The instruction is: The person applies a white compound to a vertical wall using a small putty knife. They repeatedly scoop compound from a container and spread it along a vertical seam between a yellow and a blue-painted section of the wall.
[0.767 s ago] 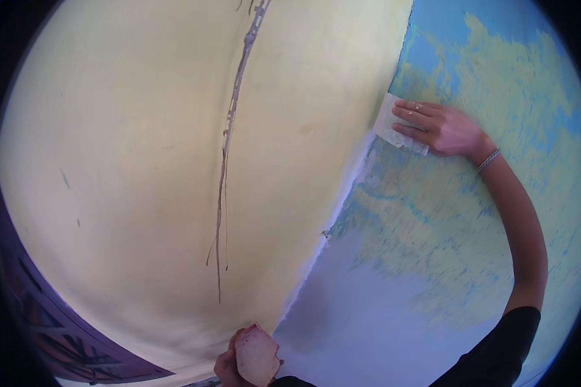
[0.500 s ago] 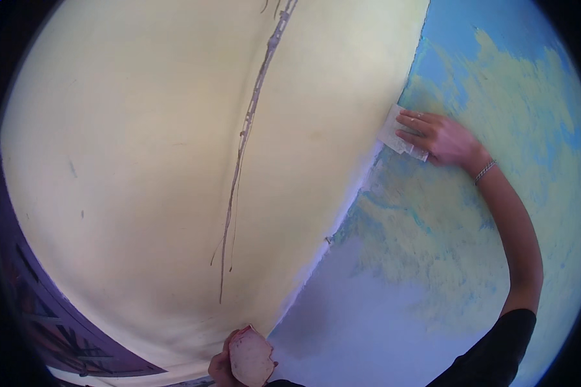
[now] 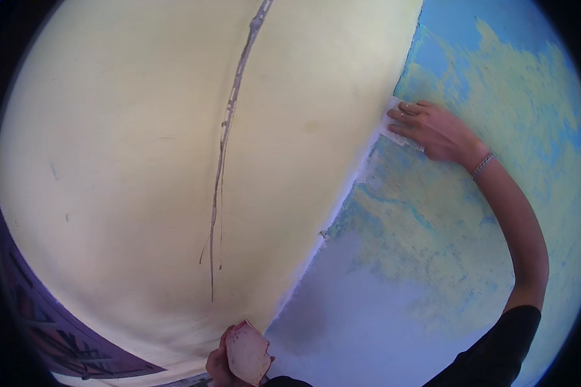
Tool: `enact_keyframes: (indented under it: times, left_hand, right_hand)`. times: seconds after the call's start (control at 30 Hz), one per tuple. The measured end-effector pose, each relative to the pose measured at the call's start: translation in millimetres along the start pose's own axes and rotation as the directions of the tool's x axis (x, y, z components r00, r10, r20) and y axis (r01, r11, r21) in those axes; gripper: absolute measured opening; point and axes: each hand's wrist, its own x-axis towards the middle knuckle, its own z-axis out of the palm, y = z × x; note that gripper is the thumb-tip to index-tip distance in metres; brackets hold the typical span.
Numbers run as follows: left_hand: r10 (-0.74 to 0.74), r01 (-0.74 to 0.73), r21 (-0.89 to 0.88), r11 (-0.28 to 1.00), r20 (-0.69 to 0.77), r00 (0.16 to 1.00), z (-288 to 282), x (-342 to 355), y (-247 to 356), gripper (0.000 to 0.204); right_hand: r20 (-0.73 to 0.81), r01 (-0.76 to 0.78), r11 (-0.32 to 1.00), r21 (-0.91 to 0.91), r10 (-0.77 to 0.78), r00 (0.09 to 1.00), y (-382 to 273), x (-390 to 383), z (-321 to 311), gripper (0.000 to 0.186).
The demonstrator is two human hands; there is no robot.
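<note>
My right hand [image 3: 438, 133] presses a flat whitish piece [image 3: 401, 139], like a folded sheet or thin pad, against the blue and pale green patchy wall [image 3: 458, 206]. Its fingers lie over the piece, which sits at the edge of the cream wall surface [image 3: 142, 161]. Whether the piece is paper or something stiffer I cannot tell. Low in the picture, my left hand [image 3: 218, 362] grips a pinkish-white piece [image 3: 248, 355] with a reddish rim and an uneven right edge. It may be a shallow container; its underside is hidden.
A brownish branch-like line [image 3: 235, 97] runs down the cream surface. A bright, rough seam [image 3: 342, 209] slants between the cream and patchy areas, with a small snag [image 3: 323, 233] on it. Lower left shows a purple band [image 3: 90, 348] with dark strokes.
My right hand and the whitish piece have shifted slightly up and left in view. The wall's markings have also shifted left. Both hands keep their hold.
</note>
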Motion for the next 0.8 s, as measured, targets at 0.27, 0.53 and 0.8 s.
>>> enact_keyframes:
  times: [0.27,0.53,0.8]
  left_hand:
    - [0.017,-0.014,0.057,0.998,-0.054,0.998,8,-1,-8,0.07]
    - [0.047,-0.07,0.232,0.97,0.102,0.994,1,-7,-6,0.069]
    - [0.101,-0.102,0.04,0.994,0.029,0.995,3,-32,-3,0.075]
  right_hand:
    - [0.03,-0.048,0.998,0.029,0.047,0.998,-4,10,-4,0.051]
    - [0.072,-0.093,0.996,-0.003,0.093,0.993,-5,23,-16,0.031]
    - [-0.021,-0.112,0.974,0.197,0.118,0.993,-1,2,-67,0.032]
